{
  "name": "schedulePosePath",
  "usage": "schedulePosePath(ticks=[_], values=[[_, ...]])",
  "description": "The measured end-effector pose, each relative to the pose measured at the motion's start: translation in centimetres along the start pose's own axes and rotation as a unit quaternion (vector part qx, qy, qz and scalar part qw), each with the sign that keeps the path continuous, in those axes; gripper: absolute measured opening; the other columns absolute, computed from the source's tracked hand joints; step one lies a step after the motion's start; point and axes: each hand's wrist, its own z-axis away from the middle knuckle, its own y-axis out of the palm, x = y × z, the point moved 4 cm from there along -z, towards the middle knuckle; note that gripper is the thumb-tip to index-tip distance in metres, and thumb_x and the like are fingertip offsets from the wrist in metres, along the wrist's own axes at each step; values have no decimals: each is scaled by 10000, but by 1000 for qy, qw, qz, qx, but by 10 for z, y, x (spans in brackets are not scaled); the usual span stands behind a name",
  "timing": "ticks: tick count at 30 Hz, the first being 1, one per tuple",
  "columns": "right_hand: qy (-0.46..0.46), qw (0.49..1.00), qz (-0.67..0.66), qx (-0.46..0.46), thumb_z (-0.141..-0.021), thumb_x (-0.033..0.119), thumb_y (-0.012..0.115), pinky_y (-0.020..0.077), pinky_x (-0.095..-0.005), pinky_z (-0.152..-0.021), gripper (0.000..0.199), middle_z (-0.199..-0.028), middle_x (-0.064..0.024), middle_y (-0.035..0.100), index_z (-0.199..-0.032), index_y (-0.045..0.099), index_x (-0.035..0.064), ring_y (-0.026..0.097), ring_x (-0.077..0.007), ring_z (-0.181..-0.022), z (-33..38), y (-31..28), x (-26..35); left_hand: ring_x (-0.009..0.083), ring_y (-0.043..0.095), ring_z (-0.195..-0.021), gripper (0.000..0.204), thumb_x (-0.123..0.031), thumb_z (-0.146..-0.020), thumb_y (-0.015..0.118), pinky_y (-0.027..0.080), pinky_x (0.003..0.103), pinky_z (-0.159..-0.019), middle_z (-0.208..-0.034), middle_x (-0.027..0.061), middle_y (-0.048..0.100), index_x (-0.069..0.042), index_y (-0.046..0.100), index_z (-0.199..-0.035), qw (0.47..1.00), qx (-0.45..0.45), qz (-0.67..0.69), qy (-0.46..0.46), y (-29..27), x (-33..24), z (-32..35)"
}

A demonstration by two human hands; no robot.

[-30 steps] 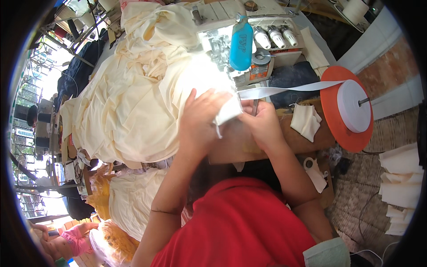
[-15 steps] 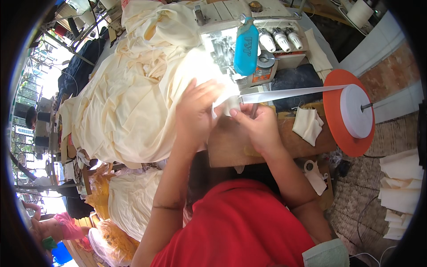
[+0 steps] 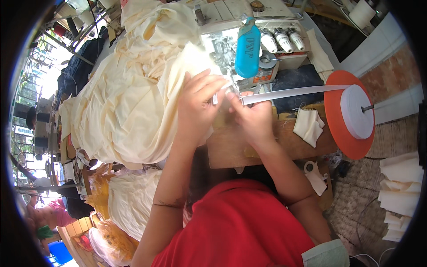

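A flat white tape [image 3: 293, 91] runs from a white roll [image 3: 352, 113] on an orange disc [image 3: 334, 127] to the needle area of the sewing machine [image 3: 222, 44]. My left hand [image 3: 195, 104] is closed, its bent fingers pinching the tape's short loose end beside the machine. Close by on the right, my right hand [image 3: 254, 116] is closed too, thumb and fingers pressed on the tape where it enters the metal guide. Glare and fingers hide the exact contact. Cream fabric [image 3: 120, 102] lies heaped against the left hand's far side.
A blue tag-shaped piece [image 3: 247, 49] hangs on the machine, beside several white-tipped thread holders [image 3: 283, 40]. A small cream cloth piece [image 3: 308, 127] lies on the wooden table edge [image 3: 231, 149]. Folded cream fabric [image 3: 401, 187] is stacked at right. Another person [image 3: 51, 213] is at lower left.
The right hand has moved slightly left and up, its thumb now nearer the machine. The left hand's fingers have bent more round the tape end. The tape hangs at a flatter, narrower angle.
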Motion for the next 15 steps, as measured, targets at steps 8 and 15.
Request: schedulePosePath(ticks=[8,15], values=[[2,999,45,-3,-898,136,769,366,-202,-492,139,-729,-3,651,-895,686,25,517,-29,-566,12,-12,-10,315,672,-1089,212,-22,-822,718,504,436,-1016,-1001,55,748,-91,764,-1017,999,18,17,35,-6,9,-15],[-181,929,311,83,-897,124,705,504,-319,-603,232,-705,-115,691,-1087,692,-10,650,-205,-612,70,-15,21,308,685,-1035,200,-31,-835,711,506,443,-1048,-980,84,753,-74,771,-1021,998,33,17,57,-8,9,-19]])
